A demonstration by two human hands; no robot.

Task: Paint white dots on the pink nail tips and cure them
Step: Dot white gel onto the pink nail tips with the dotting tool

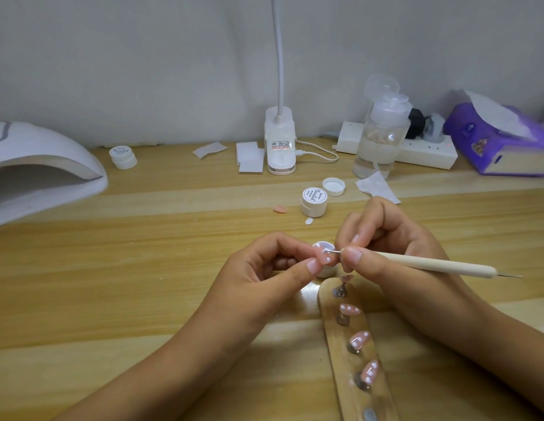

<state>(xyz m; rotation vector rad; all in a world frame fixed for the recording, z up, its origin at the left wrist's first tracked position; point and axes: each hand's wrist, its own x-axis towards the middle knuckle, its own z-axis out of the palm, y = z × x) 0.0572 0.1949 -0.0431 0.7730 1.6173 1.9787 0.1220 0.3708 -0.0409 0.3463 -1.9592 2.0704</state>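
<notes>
My left hand (273, 268) pinches a pink nail tip (325, 257) between thumb and fingertips, just above an open white paint pot (325, 270). My right hand (383, 247) grips a wooden dotting tool (431, 264) like a pen, its metal point touching the held tip, which shows white dots. A wooden stick (349, 354) lies below the hands, running toward me. It carries three pink nail tips with white dots (349, 309) (359, 339) (371, 371) on grey putty. One putty mount (340, 290) near the stick's far end is bare.
The white curing lamp (36, 174) stands at the far left. A shut gel pot (314, 202), a loose lid (333, 186), a loose pink tip (280, 209) and paper wipes lie beyond the hands. A desk lamp base (280, 144), pump bottle (381, 138), power strip and purple tissue pack line the wall.
</notes>
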